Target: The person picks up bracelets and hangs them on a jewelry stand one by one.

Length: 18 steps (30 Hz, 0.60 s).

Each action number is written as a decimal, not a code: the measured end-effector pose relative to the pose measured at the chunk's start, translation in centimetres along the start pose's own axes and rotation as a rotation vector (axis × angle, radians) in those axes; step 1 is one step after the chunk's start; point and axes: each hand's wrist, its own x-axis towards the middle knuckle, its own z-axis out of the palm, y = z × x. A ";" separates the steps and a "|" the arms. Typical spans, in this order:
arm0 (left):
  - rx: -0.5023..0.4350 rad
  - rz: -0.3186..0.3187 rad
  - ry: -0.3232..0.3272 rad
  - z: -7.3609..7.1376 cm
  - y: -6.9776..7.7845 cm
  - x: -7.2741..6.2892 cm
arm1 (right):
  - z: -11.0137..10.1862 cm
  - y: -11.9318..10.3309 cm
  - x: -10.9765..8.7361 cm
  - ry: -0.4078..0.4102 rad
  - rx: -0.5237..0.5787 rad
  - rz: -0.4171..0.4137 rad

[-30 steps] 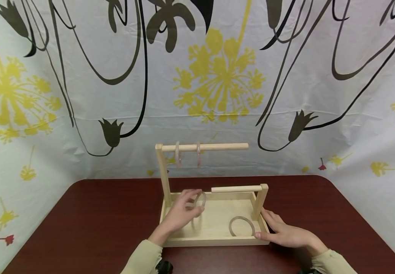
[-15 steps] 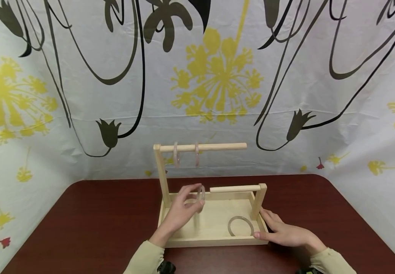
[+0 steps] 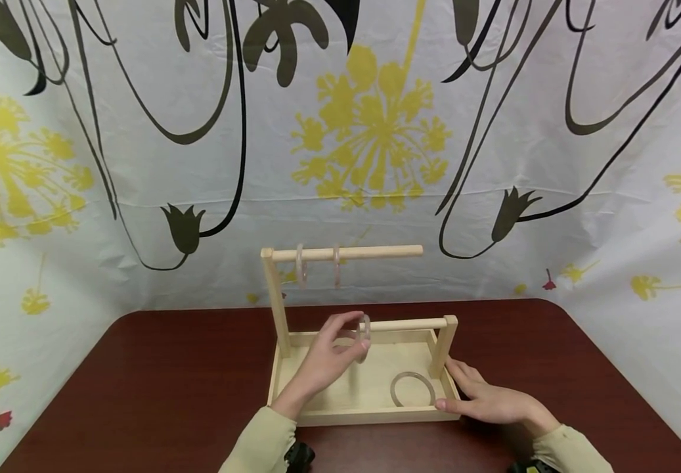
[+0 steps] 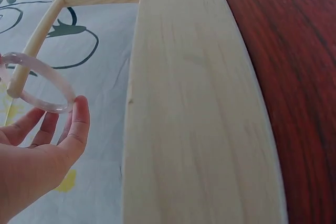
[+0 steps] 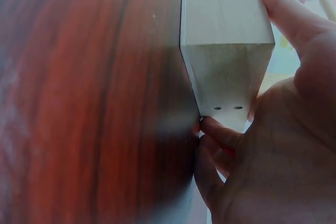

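Observation:
My left hand (image 3: 331, 358) pinches a translucent pinkish bangle (image 4: 59, 80) between thumb and fingertips. The bangle stands upright at the free left end of the stand's lower bar (image 3: 405, 324); in the left wrist view the bar's tip (image 4: 16, 88) shows within the ring. My right hand (image 3: 488, 397) holds the front right corner of the pale wooden tray stand (image 3: 370, 417), thumb at the front rim and fingers against the side wall. Two similar bangles, one nearer the post (image 3: 301, 266) and one further along (image 3: 337, 268), hang from the upper bar (image 3: 384, 251).
Another bangle (image 3: 413, 375) lies in the tray's front right part. The stand sits on a dark red-brown table (image 3: 186, 368). Behind it hangs a white cloth (image 3: 245, 197) printed with flowers. A tall post (image 3: 275, 302) rises at the tray's left.
My left hand has carried the bangle up and to the right, from over the tray to the lower bar's free end. The right hand keeps its place on the tray corner.

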 end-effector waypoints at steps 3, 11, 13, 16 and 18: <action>0.007 -0.004 -0.020 0.2 0.1 0.1 | -0.1 0.1 0.0 -0.012 0.011 0.008; -0.004 -0.008 -0.062 0.7 0.3 0.8 | -0.2 0.1 0.1 -0.023 0.004 0.016; 0.000 0.000 -0.074 0.8 0.3 1.0 | -0.2 0.1 0.1 -0.028 0.010 0.018; 0.029 0.016 -0.085 1.0 0.4 1.3 | -0.2 0.1 0.1 -0.030 0.008 0.018; 0.068 0.027 -0.090 1.0 0.4 1.4 | -0.2 0.1 0.1 -0.029 0.005 0.017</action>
